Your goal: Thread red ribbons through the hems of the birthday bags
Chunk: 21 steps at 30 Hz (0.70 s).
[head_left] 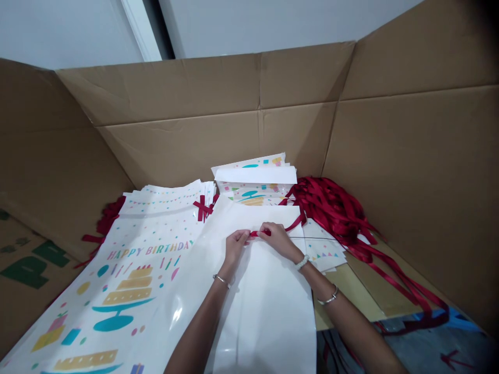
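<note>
A short stretch of dark red ribbon point(254, 234) runs between my two hands over a blank white sheet point(268, 306). My left hand point(236, 246) pinches its left end, fingertips closed. My right hand point(278, 240) grips it a little to the right, fingers curled around it. From there a ribbon tail curves up past the sheet's top right edge, and a thin dark cord stretches rightward. Left of the sheet lies a stack of printed "Happy Birthday" bags or sheets point(128, 228), with red ribbon bows point(202, 209) at its upper right corner.
Tall cardboard walls point(218, 96) enclose the work surface. A tangled heap of red ribbon point(331, 208) sits at the back right, its strands trailing over the front edge. Folded printed pieces point(255, 176) stand at the back; more red ribbon point(107, 221) bunches at the left wall.
</note>
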{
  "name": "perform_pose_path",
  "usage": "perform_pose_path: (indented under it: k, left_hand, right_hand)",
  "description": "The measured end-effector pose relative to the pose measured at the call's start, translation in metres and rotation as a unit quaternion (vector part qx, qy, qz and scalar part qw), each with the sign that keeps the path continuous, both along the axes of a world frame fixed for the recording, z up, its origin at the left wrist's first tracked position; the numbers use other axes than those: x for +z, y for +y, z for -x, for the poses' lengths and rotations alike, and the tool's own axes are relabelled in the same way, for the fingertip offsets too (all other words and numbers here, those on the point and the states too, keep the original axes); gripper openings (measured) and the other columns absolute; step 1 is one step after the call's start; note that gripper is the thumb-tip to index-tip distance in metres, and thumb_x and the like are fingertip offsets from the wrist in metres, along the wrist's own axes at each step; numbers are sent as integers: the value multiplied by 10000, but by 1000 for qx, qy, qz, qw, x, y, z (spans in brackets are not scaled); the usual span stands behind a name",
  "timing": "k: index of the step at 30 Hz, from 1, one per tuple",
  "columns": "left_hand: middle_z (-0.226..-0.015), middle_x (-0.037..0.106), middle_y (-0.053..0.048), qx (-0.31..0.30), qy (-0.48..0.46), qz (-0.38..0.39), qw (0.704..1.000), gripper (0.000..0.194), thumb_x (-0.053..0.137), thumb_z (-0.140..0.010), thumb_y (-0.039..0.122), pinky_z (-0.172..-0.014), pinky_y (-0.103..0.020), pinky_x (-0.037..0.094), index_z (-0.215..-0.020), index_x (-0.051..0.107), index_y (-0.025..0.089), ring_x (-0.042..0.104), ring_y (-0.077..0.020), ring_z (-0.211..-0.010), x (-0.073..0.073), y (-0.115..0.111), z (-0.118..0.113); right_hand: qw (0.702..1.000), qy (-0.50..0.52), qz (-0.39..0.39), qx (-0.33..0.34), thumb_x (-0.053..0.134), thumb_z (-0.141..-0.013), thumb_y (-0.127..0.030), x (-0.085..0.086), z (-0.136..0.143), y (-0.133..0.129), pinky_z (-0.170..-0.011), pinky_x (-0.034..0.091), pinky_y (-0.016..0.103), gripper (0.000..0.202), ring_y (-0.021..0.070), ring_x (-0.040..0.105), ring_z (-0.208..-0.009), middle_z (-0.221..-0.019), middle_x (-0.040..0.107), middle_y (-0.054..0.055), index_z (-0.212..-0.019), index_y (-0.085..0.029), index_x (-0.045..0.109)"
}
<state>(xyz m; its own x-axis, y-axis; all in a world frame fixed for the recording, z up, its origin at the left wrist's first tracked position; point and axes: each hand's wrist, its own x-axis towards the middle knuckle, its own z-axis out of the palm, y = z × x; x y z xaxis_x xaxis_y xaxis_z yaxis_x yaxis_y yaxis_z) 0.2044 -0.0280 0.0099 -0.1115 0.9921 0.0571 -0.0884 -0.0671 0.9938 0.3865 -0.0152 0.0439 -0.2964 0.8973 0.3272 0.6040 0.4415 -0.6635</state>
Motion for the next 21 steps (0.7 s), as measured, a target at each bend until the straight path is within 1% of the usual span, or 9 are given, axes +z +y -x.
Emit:
perform_pose_path:
  k: [2, 3, 6, 10, 15, 17, 19, 20, 21]
  left_hand:
    - [-872, 781, -131, 2, -8, 0, 1000, 509, 816, -677, 589, -723, -342, 528, -896, 745, 135, 733, -247, -814, -2, 1, 0]
    - [-875, 781, -131, 6, -11, -1, 1000, 510, 821, -672, 589, -723, -343, 532, -893, 747, 135, 731, -242, -804, -3, 1, -1]
    - [-881, 779, -132, 15, -18, -8, 1000, 503, 828, -669, 586, -723, -344, 543, -878, 753, 134, 723, -232, -790, -6, 2, -2]
    - [-874, 774, -126, 19, -18, -23, 999, 475, 823, -686, 568, -725, -338, 549, -871, 760, 135, 713, -225, -806, -8, 3, -4]
    - [-891, 769, -126, 31, 4, -36, 999, 478, 778, -739, 582, -737, -341, 549, -908, 755, 135, 706, -226, -816, -11, 5, -3]
    - [-1016, 767, -136, 44, 51, -60, 996, 486, 691, -834, 585, -822, -362, 550, -1032, 745, 145, 709, -242, -924, -13, 4, -3]
    - [-1216, 726, -138, 30, 154, -111, 981, 486, 572, -940, 551, -971, -392, 512, -1212, 701, 169, 674, -253, -1110, -15, 1, -5]
    - [-1311, 687, -133, 6, 229, -141, 963, 488, 532, -970, 530, -1047, -410, 471, -1289, 669, 187, 632, -259, -1209, -16, 0, -6]
    - [-1392, 641, -123, -28, 313, -171, 934, 492, 514, -985, 515, -1107, -429, 421, -1347, 639, 206, 577, -266, -1298, -17, -1, -8]
  right_hand:
    - [1000, 19, 13, 4, 609, -890, -237, -2, 0, 1, -828, 403, 288, 85, 152, 595, -751, -786, 683, -18, -825, -200, 651]
    - [999, 28, 20, 4, 619, -885, -246, -3, 0, 2, -820, 413, 284, 68, 155, 610, -758, -804, 697, -13, -865, -202, 666]
    - [998, 42, 41, 6, 625, -882, -251, -6, -1, 4, -820, 437, 279, 132, 174, 657, -846, -905, 745, 9, -966, -216, 720]
    - [998, 31, 53, 25, 601, -893, -240, -5, -2, 5, -800, 446, 273, 161, 182, 665, -845, -880, 758, 12, -893, -221, 761]
    - [998, 38, 15, 40, 601, -898, -226, -1, -3, 2, -777, 442, 258, 152, 177, 658, -834, -893, 753, 18, -882, -214, 752]
    - [998, 42, 6, 41, 603, -900, -230, 4, -5, 4, -764, 440, 254, 145, 173, 650, -826, -892, 747, 20, -884, -210, 746]
    - [997, 59, -6, 39, 599, -901, -244, 14, -11, 8, -737, 438, 243, 144, 162, 637, -801, -863, 734, 15, -873, -206, 736]
    - [996, 74, -10, 40, 596, -901, -255, 22, -16, 12, -711, 438, 233, 147, 153, 627, -772, -837, 724, 13, -856, -202, 726]
    - [995, 91, -9, 44, 591, -901, -268, 32, -21, 16, -671, 435, 223, 156, 141, 613, -724, -807, 711, 10, -835, -196, 712]
